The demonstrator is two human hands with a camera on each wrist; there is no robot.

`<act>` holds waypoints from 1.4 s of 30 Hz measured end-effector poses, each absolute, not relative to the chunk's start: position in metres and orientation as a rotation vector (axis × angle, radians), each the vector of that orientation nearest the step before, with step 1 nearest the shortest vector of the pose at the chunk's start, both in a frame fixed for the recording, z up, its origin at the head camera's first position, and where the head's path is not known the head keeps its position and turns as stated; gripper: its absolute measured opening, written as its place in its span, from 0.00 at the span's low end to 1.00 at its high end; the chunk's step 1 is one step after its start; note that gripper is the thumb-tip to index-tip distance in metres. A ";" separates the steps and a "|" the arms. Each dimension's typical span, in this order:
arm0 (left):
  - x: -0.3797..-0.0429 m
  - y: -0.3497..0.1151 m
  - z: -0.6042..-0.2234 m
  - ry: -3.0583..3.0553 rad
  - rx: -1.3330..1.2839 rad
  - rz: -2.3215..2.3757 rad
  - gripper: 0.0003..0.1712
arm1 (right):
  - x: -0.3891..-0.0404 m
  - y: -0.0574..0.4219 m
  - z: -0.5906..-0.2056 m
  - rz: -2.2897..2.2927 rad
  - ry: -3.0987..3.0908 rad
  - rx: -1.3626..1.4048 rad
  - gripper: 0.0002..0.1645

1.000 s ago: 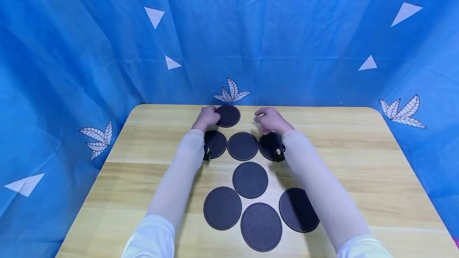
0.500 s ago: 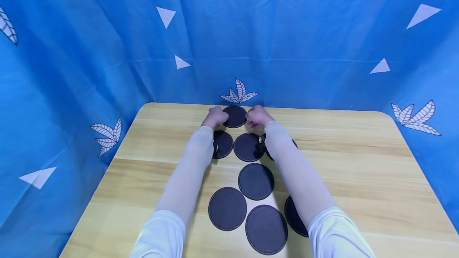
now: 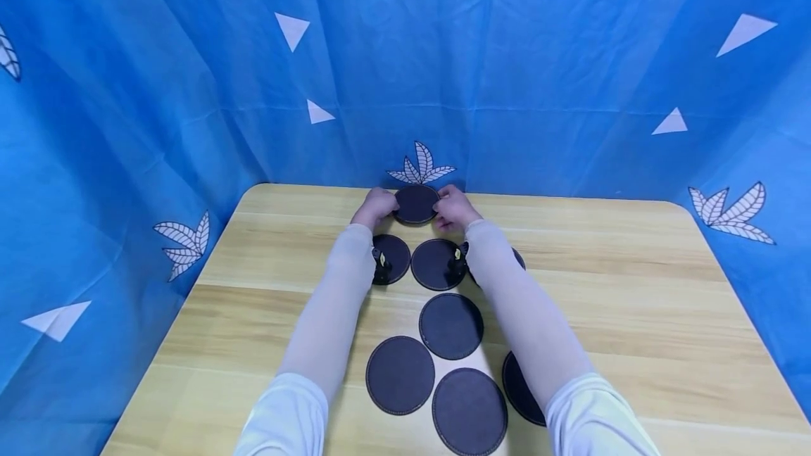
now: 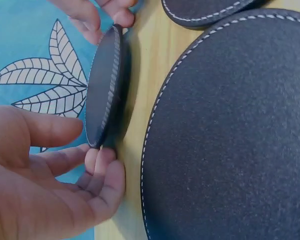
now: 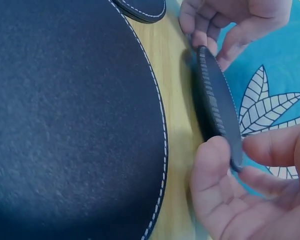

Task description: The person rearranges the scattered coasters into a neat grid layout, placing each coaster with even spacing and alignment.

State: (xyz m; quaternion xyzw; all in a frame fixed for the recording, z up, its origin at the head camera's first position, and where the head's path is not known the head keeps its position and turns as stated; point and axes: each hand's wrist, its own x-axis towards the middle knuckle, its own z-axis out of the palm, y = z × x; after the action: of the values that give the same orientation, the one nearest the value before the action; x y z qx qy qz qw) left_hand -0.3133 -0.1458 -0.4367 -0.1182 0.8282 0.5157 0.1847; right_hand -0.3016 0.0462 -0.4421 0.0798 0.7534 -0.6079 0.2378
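Observation:
A round black coaster (image 3: 416,204) with white edge stitching is held at the far edge of the table, between both hands. The left hand (image 3: 377,205) grips its left rim; in the left wrist view the thumb and curled fingers (image 4: 104,161) meet at the edge. On the opposite rim, the right hand (image 3: 455,207) pinches the coaster, its fingertips (image 5: 212,152) against the side in the right wrist view. A shadow shows below the coaster, which appears slightly raised off the wood.
Nearer lies a row of similar coasters, a left one (image 3: 391,259), a middle one (image 3: 434,262) and one partly under the right forearm. Further coasters (image 3: 451,326) lie closer to the person on the wooden table (image 3: 253,343). A blue patterned curtain (image 3: 538,76) hangs directly behind.
The right hand has come left from beside the coaster to its right rim. In the last half second the coaster has risen slightly between both hands. The view has also shifted a little.

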 end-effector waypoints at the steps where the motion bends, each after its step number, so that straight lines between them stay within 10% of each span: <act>1: -0.312 -0.146 -0.436 2.318 -0.332 1.474 0.22 | -0.301 0.046 -0.442 -1.685 2.053 0.229 0.27; 4: -0.308 -0.145 -0.433 2.283 -0.334 1.550 0.08 | -0.300 0.046 -0.442 -1.726 2.051 0.241 0.26; 8: -0.305 -0.145 -0.426 2.211 -0.336 1.713 0.29 | -0.299 0.047 -0.439 -1.775 2.040 0.230 0.30; 42: -0.283 -0.135 -0.407 1.930 -0.046 1.855 0.40 | -0.268 0.095 -0.407 -1.972 1.863 0.075 0.40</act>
State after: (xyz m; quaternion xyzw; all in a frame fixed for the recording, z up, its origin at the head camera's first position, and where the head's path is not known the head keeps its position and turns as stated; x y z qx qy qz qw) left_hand -0.2825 -0.1345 -0.4066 -0.0169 0.7015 0.6743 0.2303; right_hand -0.2684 0.0951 -0.4070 0.0270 0.6708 -0.7101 0.2124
